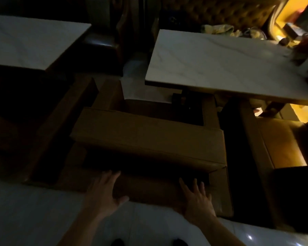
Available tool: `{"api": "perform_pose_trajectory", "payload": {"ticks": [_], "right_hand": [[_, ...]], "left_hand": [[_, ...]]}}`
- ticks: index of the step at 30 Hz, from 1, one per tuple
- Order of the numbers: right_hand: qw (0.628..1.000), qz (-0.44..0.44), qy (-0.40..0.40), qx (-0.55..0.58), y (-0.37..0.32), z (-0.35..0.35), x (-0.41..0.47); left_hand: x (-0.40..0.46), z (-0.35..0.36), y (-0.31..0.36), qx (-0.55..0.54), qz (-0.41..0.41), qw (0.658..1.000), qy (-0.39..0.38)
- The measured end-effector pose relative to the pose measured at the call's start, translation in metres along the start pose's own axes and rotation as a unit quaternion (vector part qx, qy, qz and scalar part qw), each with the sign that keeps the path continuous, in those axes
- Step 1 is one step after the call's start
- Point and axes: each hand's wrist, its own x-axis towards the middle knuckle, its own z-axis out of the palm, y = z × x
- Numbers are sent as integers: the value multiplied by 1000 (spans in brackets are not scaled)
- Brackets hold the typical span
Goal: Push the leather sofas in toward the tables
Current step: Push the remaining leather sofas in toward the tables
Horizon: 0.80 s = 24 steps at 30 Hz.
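Observation:
A brown leather sofa (pixel 149 139) stands in front of me in dim light, its back facing me and its seat toward a white marble table (pixel 220 68). My left hand (pixel 105 190) lies flat with fingers spread on the lower back edge of the sofa. My right hand (pixel 197 199) rests flat on the same edge, further right, fingers apart. Neither hand grips anything. The table's dark pedestal (pixel 183 102) shows just beyond the sofa's seat.
A second white marble table (pixel 30 41) stands at the upper left, with another brown sofa (pixel 60 125) beside it. A tan sofa (pixel 277 144) sits at the right. A tufted bench (pixel 220 13) with clutter lies behind the right table. Pale tiled floor (pixel 34 219) is underfoot.

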Motion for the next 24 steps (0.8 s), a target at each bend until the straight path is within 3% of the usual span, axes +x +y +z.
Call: {"api": "perform_pose_trajectory", "payload": {"ticks": [4,9,15,24], "right_hand": [[997,61,56,2,-20,31,6],[990,60,119,34,-17,53,14],[994,56,97,12,-12,49,24],[990,47,132,9,-6,35,25]], "left_hand": [[42,6,-42,44,30,998,-41],[65,23,-62,87,51,994,-42],[74,30,-63,85,68,994,-22],[80,33,-52,79,66,994,-27]]}}
